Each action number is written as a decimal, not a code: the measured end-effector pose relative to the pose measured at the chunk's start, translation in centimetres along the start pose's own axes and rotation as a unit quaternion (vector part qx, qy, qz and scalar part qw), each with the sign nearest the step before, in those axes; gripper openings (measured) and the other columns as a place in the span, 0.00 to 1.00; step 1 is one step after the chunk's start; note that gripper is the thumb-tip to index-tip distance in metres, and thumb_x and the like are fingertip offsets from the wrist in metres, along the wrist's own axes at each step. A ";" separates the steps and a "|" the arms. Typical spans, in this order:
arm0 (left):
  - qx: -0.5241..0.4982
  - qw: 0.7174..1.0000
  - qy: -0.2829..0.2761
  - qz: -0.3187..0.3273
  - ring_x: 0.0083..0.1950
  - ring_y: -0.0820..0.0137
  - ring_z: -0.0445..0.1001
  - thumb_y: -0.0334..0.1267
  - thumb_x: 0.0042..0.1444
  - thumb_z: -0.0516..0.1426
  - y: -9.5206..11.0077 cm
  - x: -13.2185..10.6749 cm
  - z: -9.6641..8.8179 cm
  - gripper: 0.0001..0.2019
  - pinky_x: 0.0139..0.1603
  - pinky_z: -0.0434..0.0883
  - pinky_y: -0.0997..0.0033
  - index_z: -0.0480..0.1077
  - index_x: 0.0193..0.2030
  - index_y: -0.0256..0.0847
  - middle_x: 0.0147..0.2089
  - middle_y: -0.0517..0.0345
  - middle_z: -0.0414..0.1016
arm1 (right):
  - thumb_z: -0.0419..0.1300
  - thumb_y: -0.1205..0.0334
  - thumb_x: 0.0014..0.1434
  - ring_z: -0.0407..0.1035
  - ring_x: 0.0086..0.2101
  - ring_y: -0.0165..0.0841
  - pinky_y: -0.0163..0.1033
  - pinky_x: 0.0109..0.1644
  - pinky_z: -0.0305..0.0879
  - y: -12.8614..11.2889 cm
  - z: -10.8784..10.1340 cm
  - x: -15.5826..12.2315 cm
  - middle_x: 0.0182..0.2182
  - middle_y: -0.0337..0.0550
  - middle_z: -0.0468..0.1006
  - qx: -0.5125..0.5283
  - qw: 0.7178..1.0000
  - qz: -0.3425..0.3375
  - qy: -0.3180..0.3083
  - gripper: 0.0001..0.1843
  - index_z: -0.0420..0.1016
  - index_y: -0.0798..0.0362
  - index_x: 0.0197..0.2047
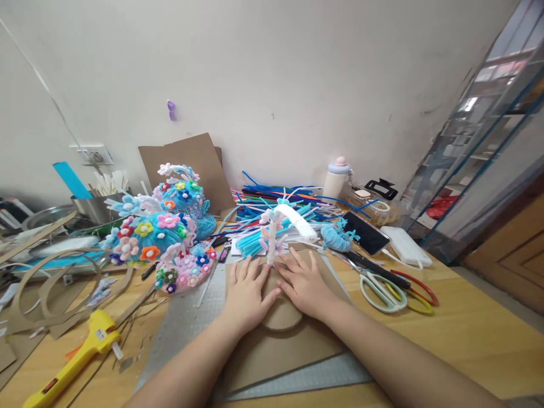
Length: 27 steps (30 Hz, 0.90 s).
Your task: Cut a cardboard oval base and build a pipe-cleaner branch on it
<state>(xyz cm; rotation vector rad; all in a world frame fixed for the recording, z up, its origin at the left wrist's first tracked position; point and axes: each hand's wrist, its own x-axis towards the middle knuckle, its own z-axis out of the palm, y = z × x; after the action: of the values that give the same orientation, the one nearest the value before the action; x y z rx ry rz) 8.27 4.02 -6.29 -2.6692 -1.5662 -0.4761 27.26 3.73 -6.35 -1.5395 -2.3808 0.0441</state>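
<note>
My left hand lies flat with fingers stretched out on a brown cardboard sheet at the table's middle. My right hand rests flat beside it, fingers spread, its thumb side close to the left hand. Both press on the cardboard, which shows a curved cut line. Just beyond the fingertips stands a small white and pink pipe-cleaner piece. The cardboard lies on a grey cutting mat.
Pipe-cleaner flower headpieces stand at left, a heap of blue pipe cleaners behind. Scissors and a phone lie at right. A yellow glue gun and cardboard rings lie at left. A bottle stands by the wall.
</note>
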 end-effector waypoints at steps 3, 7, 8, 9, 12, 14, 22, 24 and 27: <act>0.002 1.000 0.000 0.000 0.69 0.53 0.47 0.60 0.60 0.43 0.1 0.1 -0.1 0.29 0.65 0.41 0.40 0.61 0.62 0.48 0.65 0.50 0.60 | 0.39 0.47 0.66 0.36 0.66 0.46 0.66 0.63 0.23 0.0 -0.1 0.0 0.65 0.42 0.55 -0.003 1.000 -0.011 0.004 0.27 0.61 0.47 0.63; 0.008 1.000 0.001 -0.001 0.69 0.53 0.47 0.60 0.60 0.42 0.1 0.1 -0.2 0.29 0.65 0.42 0.40 0.61 0.62 0.48 0.64 0.50 0.60 | 0.39 0.47 0.66 0.37 0.66 0.46 0.66 0.62 0.23 0.1 -0.5 0.2 0.64 0.49 0.58 -0.015 1.000 -0.019 -0.006 0.28 0.62 0.49 0.62; 0.010 1.000 0.001 0.000 0.69 0.53 0.47 0.60 0.60 0.42 0.1 0.0 -0.2 0.29 0.65 0.42 0.40 0.61 0.62 0.48 0.64 0.50 0.61 | 0.39 0.46 0.66 0.37 0.65 0.46 0.66 0.62 0.22 0.1 -0.6 0.3 0.63 0.50 0.59 -0.020 1.000 -0.021 -0.011 0.28 0.63 0.49 0.61; 0.012 1.000 0.001 0.000 0.69 0.53 0.47 0.60 0.60 0.42 0.1 0.0 -0.2 0.29 0.65 0.42 0.40 0.61 0.62 0.48 0.64 0.49 0.61 | 0.40 0.46 0.66 0.38 0.65 0.47 0.66 0.62 0.22 0.2 -0.8 0.4 0.63 0.51 0.59 -0.025 0.999 -0.023 -0.016 0.28 0.64 0.49 0.61; 0.016 1.000 0.001 0.003 0.69 0.53 0.48 0.60 0.60 0.43 0.2 0.0 -0.2 0.30 0.65 0.42 0.40 0.60 0.63 0.48 0.64 0.49 0.60 | 0.40 0.49 0.67 0.40 0.65 0.47 0.65 0.62 0.21 0.1 -1.2 0.8 0.61 0.52 0.62 -0.036 0.998 -0.027 -0.031 0.27 0.64 0.50 0.61; 0.016 1.000 -0.001 0.010 0.69 0.53 0.47 0.60 0.59 0.43 0.2 -0.1 -0.3 0.31 0.65 0.41 0.40 0.60 0.63 0.46 0.65 0.48 0.59 | 0.40 0.51 0.67 0.40 0.65 0.46 0.65 0.62 0.21 0.1 -1.3 0.9 0.60 0.52 0.63 -0.041 0.998 -0.030 -0.040 0.26 0.65 0.51 0.60; 0.013 1.000 -0.008 0.013 0.69 0.53 0.47 0.62 0.59 0.42 0.2 -0.1 -0.2 0.32 0.65 0.39 0.39 0.60 0.63 0.46 0.65 0.48 0.60 | 0.40 0.52 0.67 0.39 0.65 0.48 0.66 0.62 0.22 0.6 -1.4 1.4 0.62 0.55 0.59 -0.052 0.995 -0.052 -0.070 0.26 0.65 0.52 0.61; 0.015 1.000 -0.008 0.012 0.69 0.53 0.47 0.61 0.59 0.42 0.2 -0.1 -0.1 0.32 0.65 0.39 0.39 0.60 0.63 0.46 0.64 0.48 0.60 | 0.40 0.53 0.67 0.39 0.65 0.48 0.66 0.62 0.23 0.6 -1.5 1.5 0.62 0.55 0.60 -0.050 0.994 -0.054 -0.078 0.26 0.65 0.53 0.60; 0.018 1.000 -0.009 0.010 0.69 0.53 0.47 0.60 0.60 0.42 0.1 0.0 -0.2 0.31 0.65 0.40 0.39 0.60 0.63 0.46 0.64 0.47 0.60 | 0.41 0.54 0.66 0.40 0.65 0.48 0.66 0.62 0.23 0.4 -1.6 1.8 0.61 0.55 0.61 -0.054 0.994 -0.058 -0.076 0.25 0.66 0.54 0.60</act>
<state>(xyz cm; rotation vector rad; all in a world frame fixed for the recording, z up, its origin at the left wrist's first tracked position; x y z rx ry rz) 8.33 3.89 -6.13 -2.6686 -1.5350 -0.4208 27.39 5.26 -4.46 -1.4891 -2.6270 0.0077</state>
